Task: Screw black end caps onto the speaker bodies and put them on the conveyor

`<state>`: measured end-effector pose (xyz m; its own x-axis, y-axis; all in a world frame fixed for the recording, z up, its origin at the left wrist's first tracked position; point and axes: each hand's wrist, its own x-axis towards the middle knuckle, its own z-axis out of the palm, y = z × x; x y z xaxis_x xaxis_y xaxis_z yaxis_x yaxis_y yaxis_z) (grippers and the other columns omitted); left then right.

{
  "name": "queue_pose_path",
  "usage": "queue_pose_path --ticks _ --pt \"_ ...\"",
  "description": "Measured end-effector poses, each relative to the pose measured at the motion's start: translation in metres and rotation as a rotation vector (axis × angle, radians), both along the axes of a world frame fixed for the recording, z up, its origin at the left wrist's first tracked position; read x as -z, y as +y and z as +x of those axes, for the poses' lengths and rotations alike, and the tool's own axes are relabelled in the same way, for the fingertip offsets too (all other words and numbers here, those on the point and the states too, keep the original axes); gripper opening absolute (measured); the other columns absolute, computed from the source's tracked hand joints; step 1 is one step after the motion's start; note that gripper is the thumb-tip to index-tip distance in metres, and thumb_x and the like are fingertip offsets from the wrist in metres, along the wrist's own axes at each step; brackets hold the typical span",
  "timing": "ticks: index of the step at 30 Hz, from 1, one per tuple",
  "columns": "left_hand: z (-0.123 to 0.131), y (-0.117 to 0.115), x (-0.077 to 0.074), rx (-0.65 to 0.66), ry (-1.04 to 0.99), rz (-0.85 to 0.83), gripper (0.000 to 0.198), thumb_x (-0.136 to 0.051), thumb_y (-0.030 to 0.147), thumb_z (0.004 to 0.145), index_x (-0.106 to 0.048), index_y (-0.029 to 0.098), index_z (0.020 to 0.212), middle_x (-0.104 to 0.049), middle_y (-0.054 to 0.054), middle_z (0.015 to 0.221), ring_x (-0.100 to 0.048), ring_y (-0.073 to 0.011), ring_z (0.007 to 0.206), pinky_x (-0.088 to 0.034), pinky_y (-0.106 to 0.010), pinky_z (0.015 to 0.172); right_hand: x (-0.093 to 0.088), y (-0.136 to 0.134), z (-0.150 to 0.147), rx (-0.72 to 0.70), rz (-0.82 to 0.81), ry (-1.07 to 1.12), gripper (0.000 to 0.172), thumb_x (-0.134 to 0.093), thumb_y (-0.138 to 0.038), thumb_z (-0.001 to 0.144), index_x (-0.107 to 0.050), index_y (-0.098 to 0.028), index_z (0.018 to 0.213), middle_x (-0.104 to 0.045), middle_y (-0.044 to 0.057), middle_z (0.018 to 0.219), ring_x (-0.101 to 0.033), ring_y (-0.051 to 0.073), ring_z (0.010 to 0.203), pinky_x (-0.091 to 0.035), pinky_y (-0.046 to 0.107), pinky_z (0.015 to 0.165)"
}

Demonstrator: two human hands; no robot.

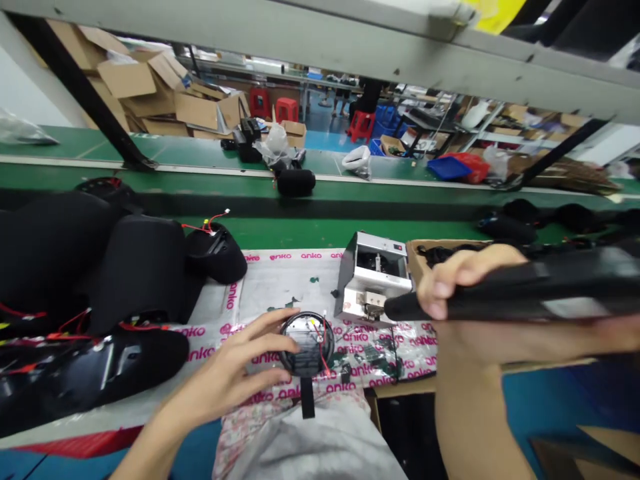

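A long green conveyor bench (320,230) runs across the view, and on it lies a white plastic sheet (295,277) printed repeatedly in pink with the readable word "anko". Glossy black padded shells (143,267) trail thin red wires (70,323) at its left side, and a boxy silver metal machine (373,277) stands on it. The left hand (235,367) curves its fingers around a round black-rimmed disc (306,343), which sits on the sheet with a black strap (308,398) hanging towards the lap. The right hand (450,287) clenches a long black bar-shaped object (540,287), its tip just beside the silver machine. That tip could knock the machine if swung left; a tugged wire or strap could drag the disc off the sheet's edge.
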<state>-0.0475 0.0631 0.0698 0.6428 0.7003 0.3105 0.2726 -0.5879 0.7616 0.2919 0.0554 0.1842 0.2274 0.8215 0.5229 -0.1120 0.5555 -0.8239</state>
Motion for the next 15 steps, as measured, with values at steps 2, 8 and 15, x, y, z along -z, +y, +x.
queue_pose_path --ticks 2,8,15 --pt "-0.001 0.011 -0.009 0.038 0.042 0.073 0.026 -0.084 0.025 0.096 -0.084 0.036 0.119 -0.072 -0.012 0.155 -0.079 -0.0366 0.131 -0.071 -0.049 0.100 0.025 0.009 0.002 -0.009 0.081 -0.023 0.091 -0.051 -0.101 0.084 -0.085 -0.017 0.083 -0.071 0.008 0.063 -0.062 0.020 0.039 -0.042 0.030 0.033" --pt "0.018 0.008 -0.013 0.037 0.122 0.202 0.018 -0.082 0.017 0.088 -0.074 0.028 0.101 -0.070 -0.015 0.153 -0.085 -0.0294 0.106 -0.073 -0.037 0.085 0.080 0.014 -0.004 0.055 0.072 0.017 0.094 -0.049 -0.103 0.083 -0.086 -0.017 0.083 -0.076 0.009 0.069 -0.060 0.019 0.035 -0.043 0.031 0.032" --pt "0.023 -0.002 0.000 -0.012 0.130 0.178 0.023 -0.088 0.023 0.090 -0.067 0.027 0.099 -0.065 -0.015 0.162 -0.076 -0.0340 0.134 -0.070 -0.042 0.100 0.080 0.027 0.003 -0.108 -0.097 0.122 0.095 -0.050 -0.104 0.082 -0.089 -0.017 0.084 -0.075 0.008 0.059 -0.052 0.017 0.025 -0.032 0.027 0.024"
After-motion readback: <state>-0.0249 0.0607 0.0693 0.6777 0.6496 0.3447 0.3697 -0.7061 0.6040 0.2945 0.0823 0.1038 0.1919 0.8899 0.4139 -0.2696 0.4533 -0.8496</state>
